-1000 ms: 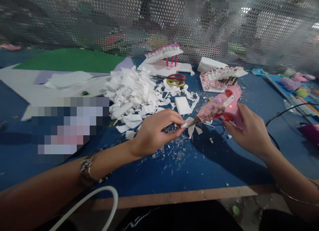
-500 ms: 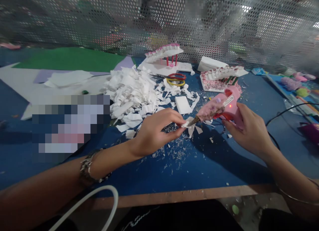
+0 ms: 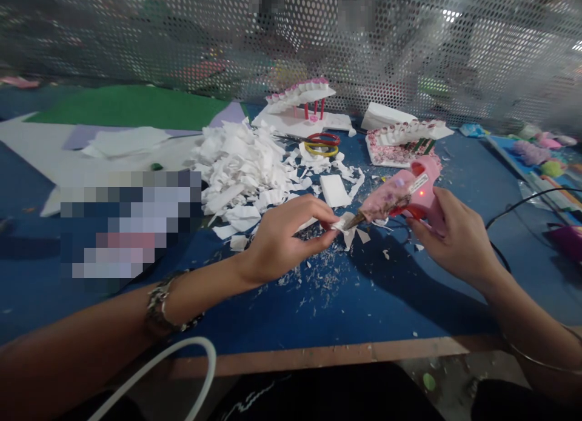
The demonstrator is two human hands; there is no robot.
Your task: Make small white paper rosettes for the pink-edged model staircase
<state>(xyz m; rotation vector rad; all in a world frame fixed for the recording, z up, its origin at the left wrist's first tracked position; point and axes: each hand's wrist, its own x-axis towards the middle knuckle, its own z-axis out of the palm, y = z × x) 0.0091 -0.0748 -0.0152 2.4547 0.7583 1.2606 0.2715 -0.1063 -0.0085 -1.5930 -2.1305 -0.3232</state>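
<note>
My right hand (image 3: 454, 239) is wrapped round the handle of a pink hot glue gun (image 3: 386, 198), its small red light lit. The dark nozzle points down and left at a small white scrap (image 3: 340, 225), which the thumb and fingertips of my left hand (image 3: 288, 238) pinch. Nozzle and scrap appear to meet, though the exact contact is too small to make out. Just behind them lies a white rectangular block (image 3: 334, 191). Loose white shreds are scattered on the blue table below both hands.
A big heap of torn white scraps (image 3: 245, 166) lies left of centre. Behind it are scissors with red and yellow handles (image 3: 322, 143). Two small staircase models (image 3: 300, 94) stand near the perforated metal screen (image 3: 309, 33). A black cable (image 3: 513, 212) runs at right; green sheet (image 3: 136, 106) at left.
Almost nothing differs. Both hands keep their hold, and the nozzle stays at the white scrap; the whole view has shifted very slightly.
</note>
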